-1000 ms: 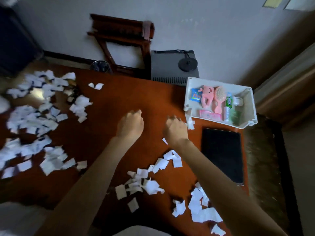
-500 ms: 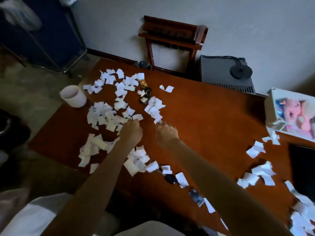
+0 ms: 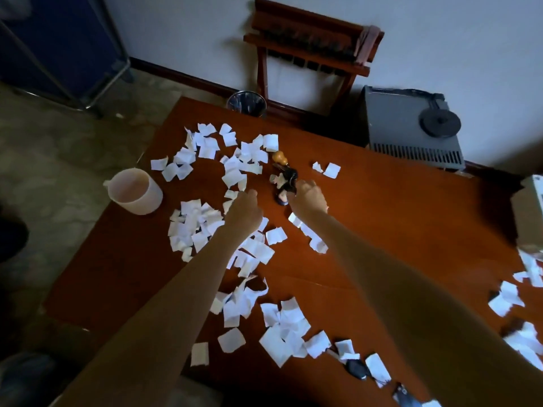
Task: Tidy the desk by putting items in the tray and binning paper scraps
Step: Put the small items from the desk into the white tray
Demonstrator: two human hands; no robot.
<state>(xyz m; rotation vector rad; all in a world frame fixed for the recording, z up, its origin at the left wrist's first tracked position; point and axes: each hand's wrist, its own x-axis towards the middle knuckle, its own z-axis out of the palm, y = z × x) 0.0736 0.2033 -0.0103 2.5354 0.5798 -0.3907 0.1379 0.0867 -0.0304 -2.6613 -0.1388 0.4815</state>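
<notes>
White paper scraps (image 3: pixel 205 221) lie in heaps over the left and middle of the red-brown desk (image 3: pixel 396 230), with more at the right edge (image 3: pixel 505 301). A small dark figure (image 3: pixel 283 183) and an orange gourd-shaped trinket (image 3: pixel 279 157) stand among them at the far middle. My right hand (image 3: pixel 308 196) reaches to the dark figure, its fingertips at the figure's right side; a grip does not show. My left hand (image 3: pixel 244 211) hovers over the scraps beside it, fingers loosely curled and holding nothing. Only a corner of the white tray (image 3: pixel 531 201) shows at the far right.
A white plastic jug (image 3: pixel 133 190) stands at the desk's left edge. A wire waste bin (image 3: pixel 246 102) sits on the floor behind the desk, next to a wooden rack (image 3: pixel 311 45) and a grey box (image 3: pixel 411 133). Small dark items (image 3: pixel 357 370) lie among scraps at the near edge.
My view has swung left, away from the tray and towards the scrap heaps. Both hands have moved farther across the desk; the right one has reached the dark figure.
</notes>
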